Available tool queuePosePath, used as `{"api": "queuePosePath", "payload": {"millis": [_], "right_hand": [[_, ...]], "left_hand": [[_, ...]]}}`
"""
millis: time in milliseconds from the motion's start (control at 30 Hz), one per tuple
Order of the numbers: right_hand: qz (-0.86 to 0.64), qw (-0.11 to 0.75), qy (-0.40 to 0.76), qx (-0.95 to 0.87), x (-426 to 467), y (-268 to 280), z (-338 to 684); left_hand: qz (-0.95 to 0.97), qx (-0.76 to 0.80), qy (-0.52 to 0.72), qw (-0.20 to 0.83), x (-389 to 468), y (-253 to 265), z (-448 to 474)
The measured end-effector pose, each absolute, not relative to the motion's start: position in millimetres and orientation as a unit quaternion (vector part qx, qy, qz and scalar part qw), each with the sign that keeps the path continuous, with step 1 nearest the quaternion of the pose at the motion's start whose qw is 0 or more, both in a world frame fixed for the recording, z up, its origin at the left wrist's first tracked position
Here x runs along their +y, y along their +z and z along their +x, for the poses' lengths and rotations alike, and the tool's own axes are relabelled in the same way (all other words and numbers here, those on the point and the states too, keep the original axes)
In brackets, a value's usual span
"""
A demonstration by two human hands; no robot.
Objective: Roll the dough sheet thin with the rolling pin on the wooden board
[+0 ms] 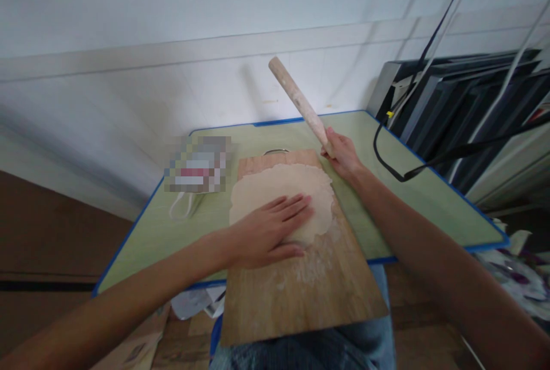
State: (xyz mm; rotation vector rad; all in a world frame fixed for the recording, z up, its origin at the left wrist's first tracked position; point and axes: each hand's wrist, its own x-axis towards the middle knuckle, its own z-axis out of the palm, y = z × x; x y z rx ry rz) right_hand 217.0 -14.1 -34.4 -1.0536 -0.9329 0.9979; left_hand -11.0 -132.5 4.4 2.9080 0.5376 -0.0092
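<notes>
A wide, flat sheet of pale dough (275, 184) covers the far half of a wooden cutting board (301, 307). My left hand (277, 229) lies flat over the dough with its fingers stretched to the right. Beyond the board's far right corner, my right hand (344, 155) grips one end of a wooden rolling pin (298, 98). The pin is raised off the dough and slants up to the left. Flour is scattered on the bare wood near my left hand.
The board rests on a green table (141, 250) with blue edging and overhangs its front edge. A blurred-out package (197, 164) with a white loop lies at the left. Black and white straps (399, 175) hang at the right, beside dark stacked panels (464, 101). A white wall stands behind.
</notes>
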Motion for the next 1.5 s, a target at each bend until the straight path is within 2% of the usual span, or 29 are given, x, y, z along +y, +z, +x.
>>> {"api": "queuePosePath", "payload": {"millis": [200, 700, 1000, 1067, 1233, 1367, 1500], "right_hand": [[-0.463, 0.65, 0.447, -0.404, -12.9, -33.9, 217.1], [-0.459, 0.644, 0.453, -0.411, -12.6, -33.2, 216.1], [-0.459, 0.637, 0.451, -0.424, -16.0, -31.2, 216.4], [-0.46, 0.636, 0.453, -0.424, -15.6, -31.3, 216.4], [-0.463, 0.637, 0.455, -0.417, -13.5, -32.5, 216.2], [-0.464, 0.637, 0.457, -0.412, -13.1, -33.3, 216.2], [-0.467, 0.635, 0.458, -0.411, -14.0, -33.7, 217.6]], "left_hand": [[0.983, 0.172, 0.0, 0.063, -133.6, -7.9, 1.4], [0.983, 0.147, -0.034, 0.108, -140.2, 0.4, 1.3], [0.981, 0.083, -0.027, 0.173, -158.9, 4.9, -5.9], [0.979, 0.119, -0.033, 0.163, -150.1, 7.0, -9.7], [0.927, 0.366, -0.018, 0.077, -89.9, 5.5, -23.1], [0.894, 0.436, 0.032, 0.099, -44.8, 9.2, -25.5], [0.874, 0.461, 0.002, 0.15, -19.6, 20.4, -18.7]]}}
